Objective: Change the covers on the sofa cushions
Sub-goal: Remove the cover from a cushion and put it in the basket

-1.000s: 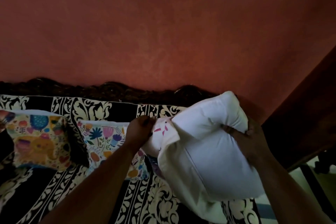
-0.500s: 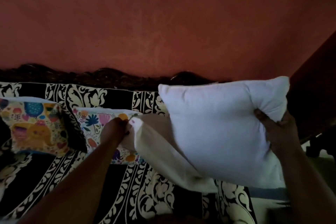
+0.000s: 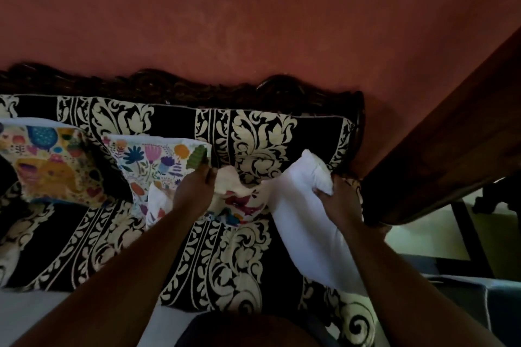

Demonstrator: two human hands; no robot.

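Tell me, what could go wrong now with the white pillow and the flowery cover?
1. The right hand pinches only one corner of the white pillow, which leans near the sofa's end; it might slip and tumble off that side.
2. The left hand grips the crumpled flowery cover, which looks partly inside out. It could get mixed up with the flowery cushion right beside it, which is already dressed.
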